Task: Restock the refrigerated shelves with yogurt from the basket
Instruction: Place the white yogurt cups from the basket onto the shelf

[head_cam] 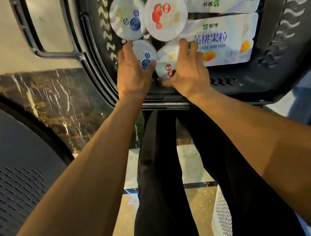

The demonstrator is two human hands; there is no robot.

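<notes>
Left hand (132,70) wrapping around blueberry yogurt cup (145,54), right hand (187,65) gripping strawberry yogurt cup (167,62); both sitting at near edge inside dark basket (289,23), beside peach yogurt multipack (226,42).

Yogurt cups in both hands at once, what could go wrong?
The left hand wraps a blueberry cup and the right hand a strawberry cup, one each, so either grip might slip. Lifting them could also nudge the neighbouring tubs or the peach multipack packed tight in the basket.
</notes>
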